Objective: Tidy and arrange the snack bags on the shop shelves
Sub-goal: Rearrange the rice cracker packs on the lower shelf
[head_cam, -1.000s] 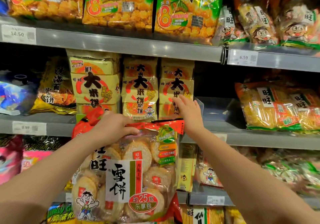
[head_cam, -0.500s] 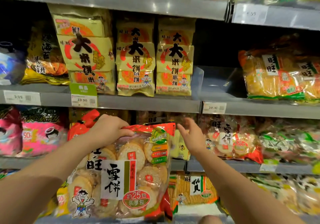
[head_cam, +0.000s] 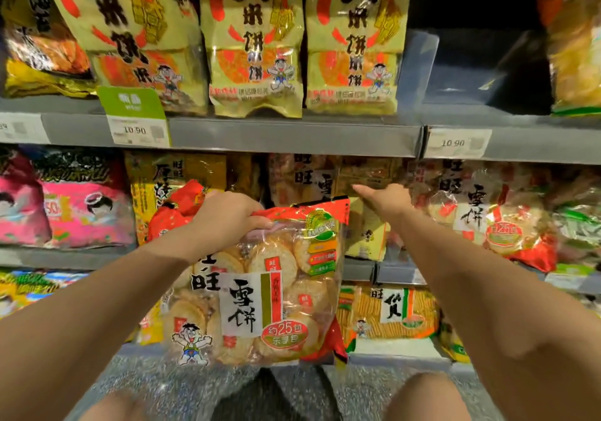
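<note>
Pink snack bags (head_cam: 65, 212) lie at the far left of the shelf (head_cam: 65, 258). Our left hand (head_cam: 224, 222) grips the red top edge of a clear rice-cracker bag (head_cam: 260, 306), which hangs in front of that shelf. Our right hand (head_cam: 387, 201) reaches in, fingers straight; we cannot tell whether it touches anything. Further right, a matching cracker bag (head_cam: 487, 219) leans on the shelf.

The grey metal top shelf (head_cam: 461, 111) has open room on the right, between the see-through plastic divider (head_cam: 419, 66) and the orange bag (head_cam: 575, 46) far right. The shelf below is packed with bags, from pink ones (head_cam: 81, 212) on the left to clear cracker bags with red ends (head_cam: 487, 222) on the right. The big clear bag of round crackers (head_cam: 260, 290) blocks the near middle.
</note>
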